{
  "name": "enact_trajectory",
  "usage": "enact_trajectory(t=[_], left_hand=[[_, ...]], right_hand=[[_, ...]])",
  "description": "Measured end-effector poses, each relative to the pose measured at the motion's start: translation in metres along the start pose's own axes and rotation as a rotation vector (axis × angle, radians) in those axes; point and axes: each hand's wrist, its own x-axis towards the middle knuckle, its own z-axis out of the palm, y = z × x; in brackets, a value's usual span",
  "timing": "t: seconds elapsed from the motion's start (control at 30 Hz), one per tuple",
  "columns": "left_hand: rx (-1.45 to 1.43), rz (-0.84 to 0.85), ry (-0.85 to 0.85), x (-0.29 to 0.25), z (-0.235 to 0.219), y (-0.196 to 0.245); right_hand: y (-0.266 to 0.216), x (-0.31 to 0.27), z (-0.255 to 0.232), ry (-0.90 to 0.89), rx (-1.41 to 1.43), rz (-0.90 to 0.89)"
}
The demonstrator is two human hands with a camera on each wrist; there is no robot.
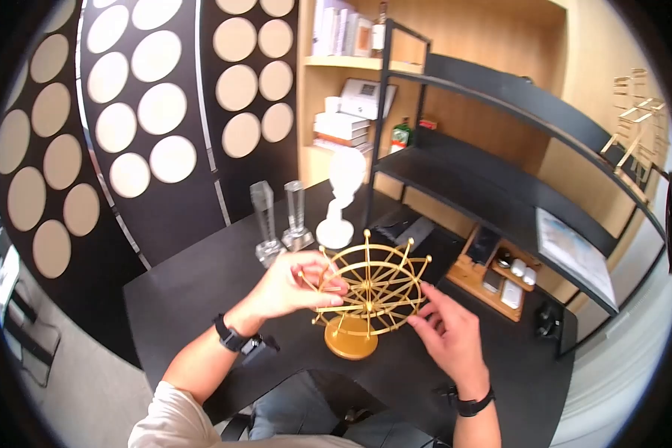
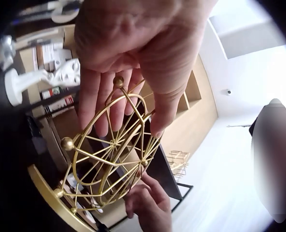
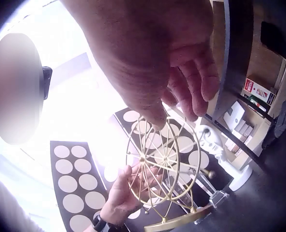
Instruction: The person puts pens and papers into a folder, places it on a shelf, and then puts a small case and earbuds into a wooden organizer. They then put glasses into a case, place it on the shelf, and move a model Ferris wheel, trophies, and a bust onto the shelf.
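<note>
A gold wire Ferris wheel ornament (image 1: 368, 306) stands upright on its round gold base (image 1: 351, 347) on the black table, in front of the person. On its left side the left hand (image 1: 295, 282) holds the rim, thumb on the near side and fingers behind; the left wrist view shows these fingers (image 2: 103, 104) fairly straight. At the opposite side, the right hand (image 1: 453, 340) pinches the rim between thumb and fingertips. Small gold balls stick out around the wheel. In the right wrist view the right thumb (image 3: 155, 116) lies right at the top of the wheel (image 3: 166, 162).
Behind the ornament stand a white head sculpture (image 1: 343, 187) and two clear glass trophies (image 1: 296, 216). A black shelf rack (image 1: 455, 183) rises at the back right. Beneath it sits a wooden tray (image 1: 463, 282) with small items. A dark object (image 1: 549, 319) lies near the right edge.
</note>
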Motion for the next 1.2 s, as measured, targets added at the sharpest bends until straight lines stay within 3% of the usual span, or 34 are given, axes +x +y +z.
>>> enact_trajectory(t=[0.17, 0.27, 0.37, 0.43, 0.5, 0.6, 0.73, 0.8, 1.07, 1.2], left_hand=[[-0.037, 0.006, -0.142, 0.018, 0.027, -0.009], [-0.325, 0.097, -0.291, 0.033, 0.026, -0.014], [-0.428, 0.185, -0.189, 0.048, 0.009, -0.047], [-0.413, 0.038, -0.163, 0.053, -0.011, -0.065], [-0.508, -0.052, -0.104, 0.059, -0.032, -0.104], [-0.607, -0.177, -0.025, 0.057, -0.048, -0.136], [-0.684, -0.236, 0.025, 0.053, -0.066, -0.163], [-0.77, -0.259, 0.079, 0.052, -0.068, -0.164], [-0.663, -0.282, 0.04, 0.057, -0.073, -0.174], [-0.663, -0.28, 0.04, 0.056, -0.071, -0.173]], right_hand=[[-0.011, -0.011, -0.017, 0.132, -0.144, 0.087], [-0.028, -0.004, -0.051, 0.113, -0.207, -0.022], [-0.06, 0.023, -0.105, 0.144, -0.318, -0.067], [-0.087, 0.057, -0.14, 0.252, -0.314, 0.002], [-0.088, 0.106, -0.182, 0.434, -0.238, -0.09], [-0.096, 0.189, -0.252, 0.593, -0.351, -0.114], [-0.061, 0.292, -0.334, 0.56, -0.353, -0.092], [-0.044, 0.318, -0.346, 0.555, -0.403, -0.022], [0.036, 0.351, -0.365, 0.45, -0.533, 0.253], [0.064, 0.357, -0.376, 0.408, -0.431, 0.339]])
